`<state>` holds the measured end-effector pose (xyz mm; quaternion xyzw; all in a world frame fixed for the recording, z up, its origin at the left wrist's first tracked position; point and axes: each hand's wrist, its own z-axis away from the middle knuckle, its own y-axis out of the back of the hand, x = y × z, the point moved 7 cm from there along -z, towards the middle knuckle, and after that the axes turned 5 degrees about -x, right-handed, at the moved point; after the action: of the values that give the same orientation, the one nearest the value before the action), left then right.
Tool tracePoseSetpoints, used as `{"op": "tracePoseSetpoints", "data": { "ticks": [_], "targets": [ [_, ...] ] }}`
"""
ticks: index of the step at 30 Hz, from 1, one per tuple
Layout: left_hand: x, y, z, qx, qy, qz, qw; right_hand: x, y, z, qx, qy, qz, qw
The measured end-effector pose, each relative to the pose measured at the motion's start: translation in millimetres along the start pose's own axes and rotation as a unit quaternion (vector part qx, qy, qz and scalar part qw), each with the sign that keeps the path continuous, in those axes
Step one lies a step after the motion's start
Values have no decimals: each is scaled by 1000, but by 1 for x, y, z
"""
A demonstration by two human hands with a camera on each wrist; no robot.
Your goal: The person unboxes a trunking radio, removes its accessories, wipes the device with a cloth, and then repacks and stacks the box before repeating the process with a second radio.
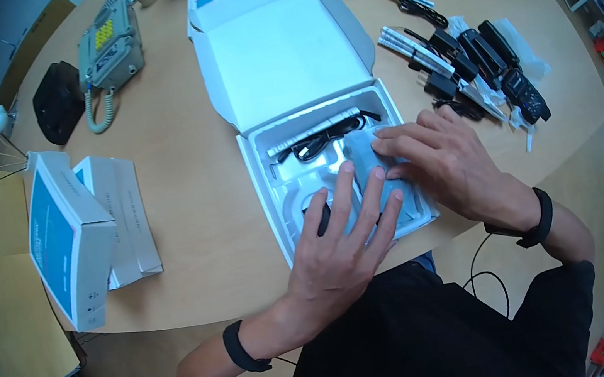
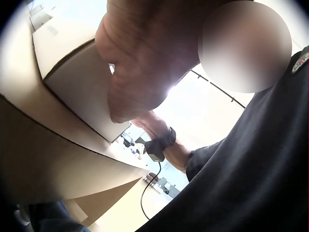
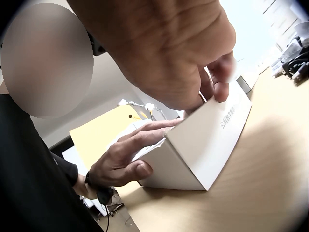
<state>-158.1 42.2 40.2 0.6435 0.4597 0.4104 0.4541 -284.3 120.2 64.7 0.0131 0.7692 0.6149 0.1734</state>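
An open white box (image 1: 269, 217) with a moulded tray lies in front of me, its lid (image 1: 281, 51) folded back. In the tray's right part lies a thing wrapped in a translucent plastic bag (image 1: 363, 150). My right hand (image 1: 447, 155) pinches this bag between curled fingers and thumb. Across the tray's near side, my left hand (image 1: 342, 249) spreads its straight fingers, the tips over the bag's lower part. A small black piece (image 1: 317, 213) shows partly beneath the left index finger. A coiled black cable (image 1: 315, 143) and a white strip (image 1: 313, 131) fill the tray's far compartment.
Two blue-and-white boxes (image 1: 60, 240) stand at left. A corded telephone (image 1: 107, 46) and a black case (image 1: 58, 102) are behind them. Black handsets (image 1: 524, 94), adapters (image 1: 444, 42), antenna-like rods (image 1: 406, 48) and plastic bags lie at right. The table's near edge runs under my forearms.
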Motion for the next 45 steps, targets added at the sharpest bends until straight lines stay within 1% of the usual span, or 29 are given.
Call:
{"op": "tracePoseSetpoints", "data": {
  "ticks": [3,6,8,9,10,12,14,15,16,17,18,20,21,22,23,25,26,29,31,33,34,35,37,39,41,42,43,44,45],
  "targets": [
    [-1,4,1,4,1,-6,1000,-3,-1,5,4,-1,18,1000],
    [-20,25,1,2,-1,102,995,3,12,7,42,-15,-49,998],
    [-65,62,14,188,67,128,972,23,31,6,70,-97,-173,978],
    [-95,69,16,190,173,182,949,32,36,-3,72,-92,-174,978],
    [-125,74,16,188,276,236,913,53,37,-13,62,-153,-232,959],
    [-191,51,2,162,364,420,815,84,34,-35,45,-239,-310,919],
    [-212,34,-17,79,433,543,715,107,21,-65,18,-249,-363,898],
    [-227,32,-22,78,433,542,716,117,14,-78,-1,-235,-392,889],
    [-235,20,-33,7,374,592,714,123,19,-91,0,-235,-393,889],
    [-226,18,-41,-64,311,635,705,123,14,-104,-78,-246,-413,873],
    [-227,18,-39,-64,311,633,706,118,8,-108,-155,-254,-431,852],
    [-215,37,-40,-30,283,568,772,111,14,-109,-114,-208,-434,869],
    [-205,43,-34,-34,283,570,770,107,22,-108,-71,-164,-431,884],
    [-190,53,-29,-10,265,518,813,85,40,-91,-35,-106,-365,924],
    [-178,68,-23,19,247,458,853,81,45,-80,-48,-119,-286,950],
    [-156,75,-14,-25,254,398,881,56,51,-58,-23,-100,-279,955],
    [-149,75,-10,-63,259,329,906,56,49,-51,-70,-101,-264,957],
    [-136,70,-3,-80,257,363,892,43,44,-36,-13,-50,-267,962],
    [-142,54,17,-95,276,358,887,36,42,-19,9,-42,-139,989],
    [-138,40,38,-105,122,262,952,40,25,-5,4,-1,-208,978],
    [-131,47,28,-2,108,312,944,34,25,-2,13,1,-248,969],
    [-123,53,23,-47,103,386,916,27,25,0,21,5,-287,958],
    [-120,43,24,-76,132,282,947,15,20,3,66,61,-145,985],
    [-112,44,24,-103,124,257,953,16,14,8,52,61,-101,992],
    [-121,34,34,-130,156,401,893,17,21,17,16,54,-114,992],
    [-121,37,41,-130,167,402,891,26,22,24,-41,-2,-277,960],
    [-119,41,45,-131,166,474,855,33,16,32,-97,-60,-428,897],
    [-116,45,49,-128,164,542,814,31,19,39,-66,-42,-492,867],
    [-107,47,51,-127,172,542,813,18,20,40,-72,-38,-496,864]
  ]
}}
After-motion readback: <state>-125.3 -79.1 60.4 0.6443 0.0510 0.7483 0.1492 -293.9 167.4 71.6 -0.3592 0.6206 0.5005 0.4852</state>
